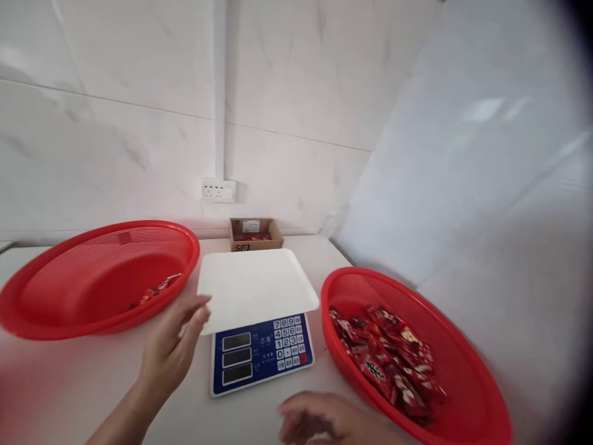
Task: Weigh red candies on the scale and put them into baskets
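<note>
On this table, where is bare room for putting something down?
Bare table lies in front of the left basket, beside the left hand. The white pan of the scale is bare too. Between scale and right basket the gap is narrow, and the right hand sits before it.

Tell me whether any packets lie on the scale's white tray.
No, the white rectangular tray of the blue electronic scale carries no packets; the red wrapped packets lie in the round red plastic baskets.

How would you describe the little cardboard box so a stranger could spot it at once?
Start at the white scale on the table. Behind its tray, by the wall below the socket, sits the cardboard box. It is the only brown, square-cornered container; the left basket and right basket are red and round.
</note>
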{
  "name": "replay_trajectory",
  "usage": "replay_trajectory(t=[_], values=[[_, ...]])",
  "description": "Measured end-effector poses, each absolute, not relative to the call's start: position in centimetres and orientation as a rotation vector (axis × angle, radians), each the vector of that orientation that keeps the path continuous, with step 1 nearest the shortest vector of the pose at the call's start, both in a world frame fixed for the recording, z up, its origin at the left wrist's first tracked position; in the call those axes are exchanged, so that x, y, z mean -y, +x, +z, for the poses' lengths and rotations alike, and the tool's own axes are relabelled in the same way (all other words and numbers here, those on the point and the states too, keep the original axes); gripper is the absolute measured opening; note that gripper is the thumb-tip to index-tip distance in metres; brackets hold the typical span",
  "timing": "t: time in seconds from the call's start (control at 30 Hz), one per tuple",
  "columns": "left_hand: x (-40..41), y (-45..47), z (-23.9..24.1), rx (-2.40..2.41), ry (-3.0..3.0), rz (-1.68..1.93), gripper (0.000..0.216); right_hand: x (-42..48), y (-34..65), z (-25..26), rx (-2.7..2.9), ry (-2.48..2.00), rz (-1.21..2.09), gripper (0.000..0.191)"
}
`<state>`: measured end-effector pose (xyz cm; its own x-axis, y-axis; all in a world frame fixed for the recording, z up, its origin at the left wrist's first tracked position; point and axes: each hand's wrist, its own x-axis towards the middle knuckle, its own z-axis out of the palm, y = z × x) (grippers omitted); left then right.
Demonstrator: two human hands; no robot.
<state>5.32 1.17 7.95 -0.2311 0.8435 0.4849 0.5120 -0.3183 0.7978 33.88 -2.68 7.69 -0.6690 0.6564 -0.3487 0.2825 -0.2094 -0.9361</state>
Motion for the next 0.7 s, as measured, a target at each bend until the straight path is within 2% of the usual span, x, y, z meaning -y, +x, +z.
replay_trajectory(t=[0.07,0.17,0.27,0.37,0.43,0.5,0.57,0.7], values=[[0.3,5.3,5.7,-1.627,1.694,1.596,0.028,1.9,37.0,10.5,1.816,-1.201,1.666,0.041],[1.4,4.8,2.9,-1.701,1.599,1.540,0.031,0.0,40.7,12.2,1.837,-1.584,1.275,0.034],[1.8,4.2,0.7,-1.751,1.551,1.411,0.039,-1.9,42.5,10.9,2.033,-1.872,1.285,0.024],[1.9,3.9,-0.6,-1.714,1.530,1.311,0.046,-3.3,43.2,8.5,2.190,-2.034,1.433,0.036],[1.8,3.7,-0.9,-1.686,1.519,1.292,0.047,-4.3,44.1,7.4,2.242,-2.032,1.294,0.049],[1.6,3.5,-1.0,-1.677,1.499,1.301,0.049,-5.4,45.7,6.9,2.241,-2.006,1.014,0.058],[1.4,3.3,-1.1,-1.681,1.469,1.312,0.050,-6.5,47.8,7.0,2.108,-2.025,0.799,0.057],[1.3,3.4,-1.1,-1.680,1.434,1.310,0.051,-7.6,52.7,7.0,1.887,-2.129,0.652,0.052]])
